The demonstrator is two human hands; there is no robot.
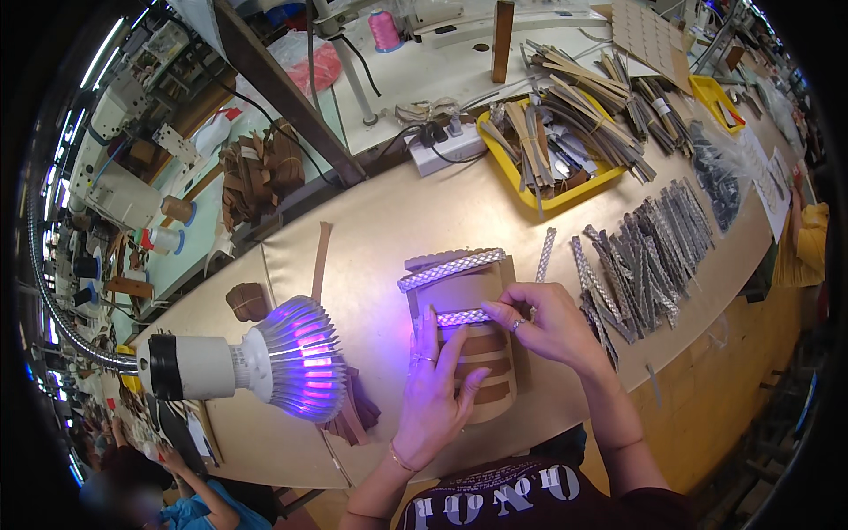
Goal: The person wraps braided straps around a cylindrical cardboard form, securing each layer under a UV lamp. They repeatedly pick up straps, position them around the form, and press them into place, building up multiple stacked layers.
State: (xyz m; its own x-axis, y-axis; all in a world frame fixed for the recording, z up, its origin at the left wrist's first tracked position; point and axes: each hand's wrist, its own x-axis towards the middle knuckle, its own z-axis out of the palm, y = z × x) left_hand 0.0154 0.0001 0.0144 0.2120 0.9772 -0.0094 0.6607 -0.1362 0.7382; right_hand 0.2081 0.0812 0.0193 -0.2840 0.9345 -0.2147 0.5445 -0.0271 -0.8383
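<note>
A tan panel (461, 292) lies on the work table, with brown strips (491, 370) across its lower part. One silvery braided strap (450, 268) crosses its top at a slant. Lower down, a second braided strap (464, 318) lies across the panel between my hands. My left hand (433, 389) has its fingers spread, with fingertips resting at that strap's left end and below it. At the strap's right end, thumb and fingers of my right hand (549, 325) are pinched together on it. The fingers partly cover both ends.
Many loose braided straps (649, 256) lie at the right, one single strap (547, 254) nearer the panel. A yellow tray (552, 208) of strips stands behind. A glowing lamp (300, 358) overhangs the left side. Brown bundles (247, 302) lie beyond it, and a power strip (448, 152) sits at the back.
</note>
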